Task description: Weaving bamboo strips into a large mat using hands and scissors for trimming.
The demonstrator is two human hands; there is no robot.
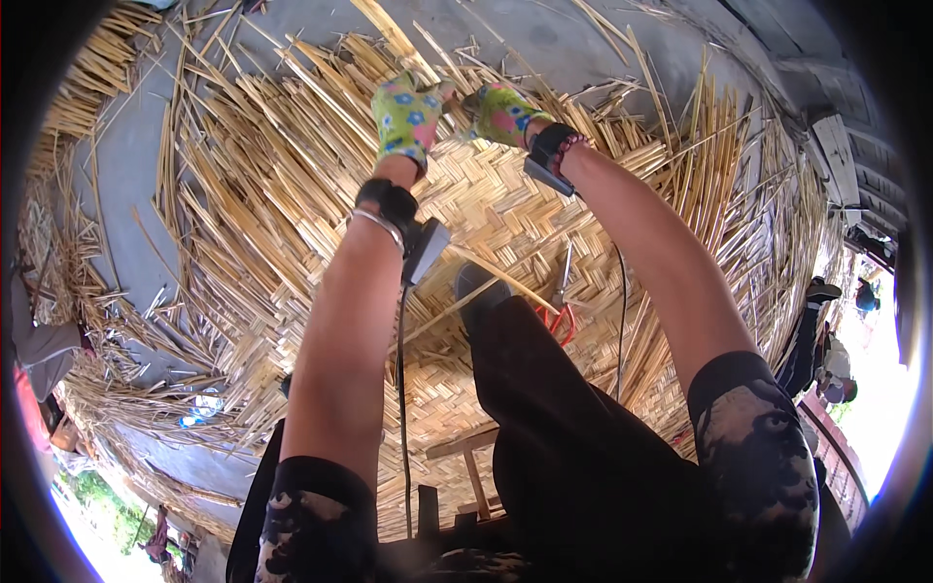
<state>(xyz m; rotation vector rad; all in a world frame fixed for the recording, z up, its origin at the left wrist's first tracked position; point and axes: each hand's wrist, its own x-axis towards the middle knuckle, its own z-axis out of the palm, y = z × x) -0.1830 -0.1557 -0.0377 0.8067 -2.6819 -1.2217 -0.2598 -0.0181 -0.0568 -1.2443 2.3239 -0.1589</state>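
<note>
Together, two flower-patterned gloved hands, the left hand and the right hand, bend near the far edge of one woven mat, among loose strips too many to count; whether either grips one cannot be told. One pair of red-handled scissors (blades toward that edge) lies mid-mat near one shoe. Grey floor shows beyond the far-left corner.

Clear plastic bottle, lying at left; low wooden stool, below centre; grey floor; co-worker's dark-clad leg, right; green foliage, lower left.
</note>
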